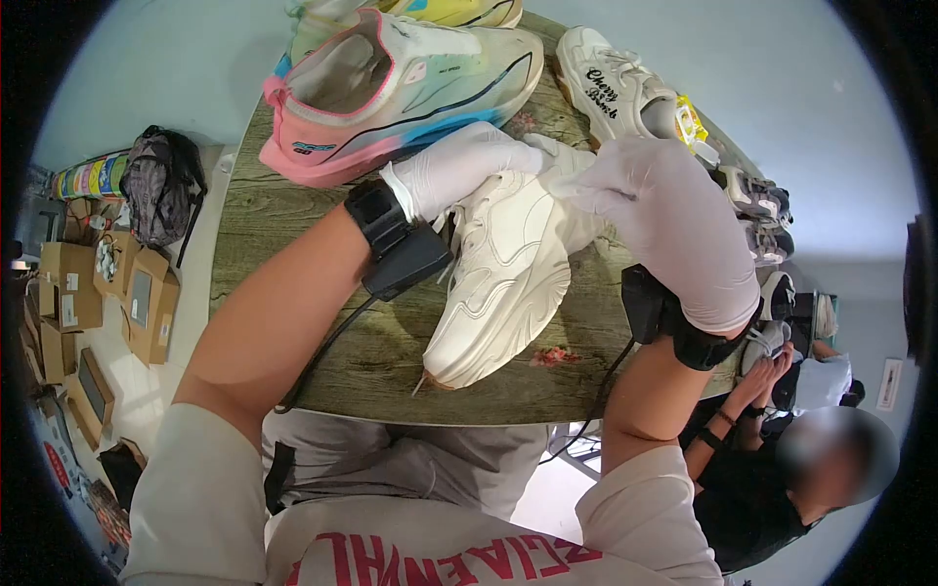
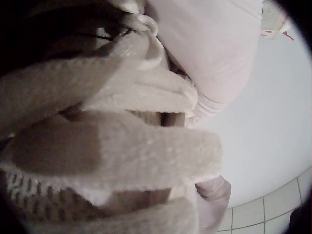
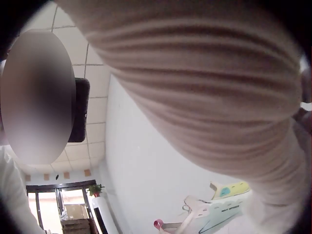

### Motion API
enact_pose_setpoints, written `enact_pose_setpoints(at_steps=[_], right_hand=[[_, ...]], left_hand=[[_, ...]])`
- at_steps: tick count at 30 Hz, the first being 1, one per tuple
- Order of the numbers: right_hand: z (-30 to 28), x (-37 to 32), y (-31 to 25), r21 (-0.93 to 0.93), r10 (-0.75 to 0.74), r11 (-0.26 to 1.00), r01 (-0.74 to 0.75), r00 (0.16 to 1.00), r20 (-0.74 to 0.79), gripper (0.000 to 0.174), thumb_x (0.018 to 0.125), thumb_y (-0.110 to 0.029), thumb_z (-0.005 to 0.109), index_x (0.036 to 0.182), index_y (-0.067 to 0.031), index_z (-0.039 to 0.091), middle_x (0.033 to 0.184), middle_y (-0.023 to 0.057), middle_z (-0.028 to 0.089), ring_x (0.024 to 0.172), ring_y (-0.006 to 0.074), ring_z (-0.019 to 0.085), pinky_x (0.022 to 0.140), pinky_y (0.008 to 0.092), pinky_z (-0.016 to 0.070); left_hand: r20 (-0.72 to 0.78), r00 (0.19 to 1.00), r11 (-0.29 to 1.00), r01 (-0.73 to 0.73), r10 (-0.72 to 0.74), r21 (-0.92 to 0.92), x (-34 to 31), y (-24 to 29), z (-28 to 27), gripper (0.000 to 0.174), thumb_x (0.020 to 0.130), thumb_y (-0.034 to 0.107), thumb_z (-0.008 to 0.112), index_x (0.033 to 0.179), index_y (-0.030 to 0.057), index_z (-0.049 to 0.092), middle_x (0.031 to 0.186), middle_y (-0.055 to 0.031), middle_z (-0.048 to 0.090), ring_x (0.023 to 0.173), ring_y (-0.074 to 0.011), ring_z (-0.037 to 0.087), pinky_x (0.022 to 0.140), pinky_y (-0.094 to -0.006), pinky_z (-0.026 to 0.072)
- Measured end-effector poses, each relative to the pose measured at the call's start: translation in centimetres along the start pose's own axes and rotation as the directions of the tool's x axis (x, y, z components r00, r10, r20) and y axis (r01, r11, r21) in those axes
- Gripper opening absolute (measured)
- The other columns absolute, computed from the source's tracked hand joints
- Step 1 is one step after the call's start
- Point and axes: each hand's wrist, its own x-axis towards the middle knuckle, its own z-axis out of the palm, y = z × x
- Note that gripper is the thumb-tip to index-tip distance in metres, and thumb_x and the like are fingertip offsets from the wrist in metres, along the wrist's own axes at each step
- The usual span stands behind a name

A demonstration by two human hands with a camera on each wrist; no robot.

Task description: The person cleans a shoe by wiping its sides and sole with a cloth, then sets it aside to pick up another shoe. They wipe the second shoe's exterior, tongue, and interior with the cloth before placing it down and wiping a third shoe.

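A cream-white chunky sneaker (image 1: 508, 264) is between my two hands in the head view, toe toward me and lying on its side. My left hand (image 1: 464, 166), in a white glove, grips it by its upper near the ankle opening. My right hand (image 1: 664, 205), gloved too, bends down at the heel end with its fingers pinching the shoe there; the fingertips are partly hidden. Close up in the left wrist view are the wide flat laces (image 2: 122, 151), with gloved fingers (image 2: 214, 197) behind them. The glove's creased wrist fills much of the right wrist view.
A pink, white and blue running shoe (image 1: 410, 107) stands at the table's far left. Behind on the right is a white lettered sneaker (image 1: 616, 88), with several shoes past it. Another person (image 1: 752, 479) handles a shoe at right. Boxes (image 1: 147, 303) stand on the floor left.
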Motion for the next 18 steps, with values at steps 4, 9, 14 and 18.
enact_pose_setpoints(at_steps=[4,9,14,18], right_hand=[[-0.2,0.0,0.0,-0.056,0.014,0.998,-0.013,1.000,0.024,0.018,0.087,-0.012,0.072,0.100,-0.0019,0.076,0.089,0.0164,0.070,0.085,0.0324,0.066,0.078,0.0360,0.0499],[0.9,-0.1,1.2,-0.050,-0.122,0.992,0.118,0.989,-0.083,0.021,0.083,-0.025,0.074,0.083,-0.0032,0.072,0.078,0.0169,0.066,0.079,0.0384,0.064,0.072,0.0465,0.0496],[1.3,-0.3,0.7,-0.076,-0.159,0.986,0.150,0.981,-0.116,0.022,0.084,-0.026,0.073,0.082,-0.0038,0.072,0.076,0.0158,0.064,0.078,0.0378,0.063,0.072,0.0462,0.0495],[0.8,-0.4,-0.3,-0.085,-0.193,0.979,0.185,0.976,-0.101,0.018,0.084,-0.020,0.074,0.084,-0.0027,0.072,0.079,0.0162,0.065,0.079,0.0366,0.064,0.072,0.0436,0.0498]], left_hand=[[-0.039,0.999,1.000,0.014,-0.015,-0.011,-0.1,0.2,0.6,0.037,0.091,0.032,0.064,0.078,-0.0006,0.073,0.068,0.0028,0.061,0.065,-0.0078,0.050,0.064,-0.0289,0.0413],[-0.024,1.000,1.000,0.002,-0.003,-0.014,-0.1,0.5,0.6,0.036,0.091,0.032,0.065,0.078,-0.0002,0.074,0.068,0.0029,0.061,0.065,-0.0076,0.050,0.064,-0.0292,0.0412],[-0.020,1.000,1.000,0.006,-0.006,-0.008,-0.1,0.2,0.3,0.035,0.090,0.032,0.066,0.078,0.0002,0.074,0.068,0.0029,0.060,0.065,-0.0071,0.050,0.064,-0.0283,0.0409],[-0.026,0.999,0.999,-0.019,0.020,0.026,-0.1,0.3,0.5,0.033,0.093,0.032,0.065,0.082,0.0019,0.075,0.069,0.0039,0.063,0.063,-0.0046,0.051,0.059,-0.0257,0.0409]])
